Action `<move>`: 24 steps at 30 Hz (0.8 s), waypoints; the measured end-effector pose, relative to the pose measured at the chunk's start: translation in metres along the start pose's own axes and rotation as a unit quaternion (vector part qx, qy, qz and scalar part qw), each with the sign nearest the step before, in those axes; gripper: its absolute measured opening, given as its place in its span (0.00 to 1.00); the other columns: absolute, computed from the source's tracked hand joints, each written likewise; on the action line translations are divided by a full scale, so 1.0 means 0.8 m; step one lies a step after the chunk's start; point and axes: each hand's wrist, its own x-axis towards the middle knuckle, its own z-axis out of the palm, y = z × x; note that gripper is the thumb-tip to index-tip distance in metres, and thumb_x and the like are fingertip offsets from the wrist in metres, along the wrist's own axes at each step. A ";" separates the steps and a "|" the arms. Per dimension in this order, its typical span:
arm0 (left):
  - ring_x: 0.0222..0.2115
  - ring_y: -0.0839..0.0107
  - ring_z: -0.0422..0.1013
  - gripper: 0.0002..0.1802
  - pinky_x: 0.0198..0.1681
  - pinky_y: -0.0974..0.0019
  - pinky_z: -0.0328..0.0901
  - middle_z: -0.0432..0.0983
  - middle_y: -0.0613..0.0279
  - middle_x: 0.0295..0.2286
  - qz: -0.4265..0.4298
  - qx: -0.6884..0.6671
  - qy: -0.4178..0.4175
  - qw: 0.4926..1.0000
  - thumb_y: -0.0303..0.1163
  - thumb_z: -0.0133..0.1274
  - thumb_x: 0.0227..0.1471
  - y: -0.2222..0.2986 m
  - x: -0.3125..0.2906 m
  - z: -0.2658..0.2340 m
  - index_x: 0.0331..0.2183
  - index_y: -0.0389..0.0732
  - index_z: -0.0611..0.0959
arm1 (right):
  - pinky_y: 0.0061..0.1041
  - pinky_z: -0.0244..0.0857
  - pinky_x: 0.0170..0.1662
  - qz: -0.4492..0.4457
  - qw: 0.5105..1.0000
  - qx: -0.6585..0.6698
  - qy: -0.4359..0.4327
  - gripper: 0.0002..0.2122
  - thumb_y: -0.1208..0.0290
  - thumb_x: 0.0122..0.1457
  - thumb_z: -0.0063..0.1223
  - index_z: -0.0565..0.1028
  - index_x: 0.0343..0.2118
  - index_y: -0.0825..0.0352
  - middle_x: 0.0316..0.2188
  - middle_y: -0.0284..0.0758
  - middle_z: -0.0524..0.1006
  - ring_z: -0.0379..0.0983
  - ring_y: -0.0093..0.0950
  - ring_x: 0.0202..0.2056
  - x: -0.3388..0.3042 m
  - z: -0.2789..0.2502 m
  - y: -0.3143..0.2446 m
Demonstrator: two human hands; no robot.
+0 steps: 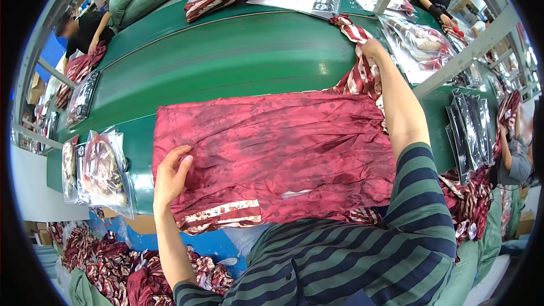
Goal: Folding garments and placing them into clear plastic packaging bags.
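A dark red, blotchy cloth garment (pixel 277 147) lies spread in front of me on the green table, with wrinkles running across it. Its striped red-and-cream part (pixel 362 76) is drawn up at the far right, where my right hand (pixel 372 50) is closed on it, arm stretched out. On the garment's left side rests my left hand (pixel 171 174), fingers loosely curved and thumb apart, holding nothing. A striped trim piece (pixel 224 214) shows along the near edge. The garment's near edge partly hangs by my body.
Clear-bagged garments (pixel 102 173) lie at the left, and dark flat packets (pixel 469 130) stand at the right. A metal post (pixel 470 59) slants beside my right arm. Across the green belt (pixel 238 56), co-workers handle striped cloth. Heaped garments (pixel 136 266) lie below left.
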 end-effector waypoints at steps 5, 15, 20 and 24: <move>0.44 0.65 0.76 0.22 0.44 0.66 0.74 0.76 0.51 0.49 -0.006 -0.223 -0.048 0.974 0.34 0.51 0.64 0.031 0.011 0.009 0.56 0.35 0.74 | 0.26 0.72 0.30 -0.072 0.892 0.433 0.108 0.17 0.65 0.64 0.48 0.76 0.51 0.70 0.35 0.39 0.81 0.77 0.28 0.30 -0.067 -0.026 -0.036; 0.54 0.44 0.69 0.47 0.52 0.48 0.71 0.59 0.38 0.60 -0.116 -0.547 -0.157 0.814 0.65 0.40 0.62 0.019 0.071 0.113 0.65 0.35 0.57 | 0.43 0.63 0.52 -0.534 0.821 -0.202 -0.011 0.19 0.54 0.62 0.51 0.71 0.47 0.64 0.49 0.39 0.72 0.68 0.37 0.54 -0.287 0.176 -0.116; 0.56 0.39 0.65 0.55 0.56 0.44 0.68 0.48 0.38 0.64 -0.100 -0.502 -0.042 0.858 0.72 0.39 0.57 0.001 0.082 0.110 0.66 0.35 0.55 | 0.47 0.51 0.63 -0.439 0.841 -0.300 0.105 0.32 0.46 0.56 0.57 0.67 0.61 0.57 0.63 0.37 0.65 0.55 0.40 0.67 -0.310 0.125 -0.042; 0.55 0.40 0.67 0.55 0.59 0.42 0.63 0.52 0.42 0.64 -0.087 -0.433 0.020 0.897 0.73 0.39 0.56 0.017 0.052 0.092 0.65 0.34 0.58 | 0.45 0.49 0.64 -0.339 0.855 -0.323 0.222 0.34 0.50 0.55 0.59 0.65 0.63 0.57 0.63 0.35 0.65 0.55 0.40 0.67 -0.315 0.072 0.045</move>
